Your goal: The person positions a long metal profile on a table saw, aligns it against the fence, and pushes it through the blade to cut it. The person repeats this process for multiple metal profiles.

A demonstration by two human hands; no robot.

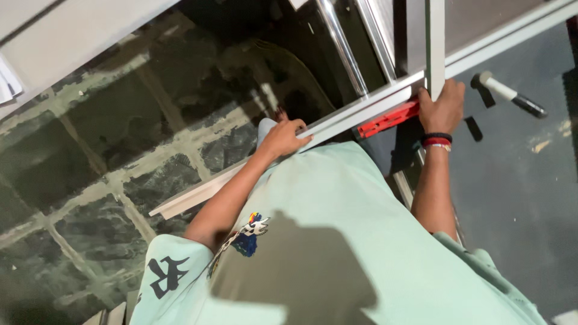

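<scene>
Dark green stone-tile floor (pixel 120 120) with pale grout lines, a smooth grey surface (pixel 518 198) at right, dim light.

Long pale aluminium frame bar (pixel 337 123) lying diagonal over dark stone floor, upright bar joined at right.

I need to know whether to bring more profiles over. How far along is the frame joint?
Already in place: a long pale metal rail lies across the work with an upright bar meeting it. In hand: the left hand steadies the rail, and the right hand grips the joint by a red clamp-like piece. Left: no fastening shows, and the hammer lies untouched on the dark surface.
</scene>
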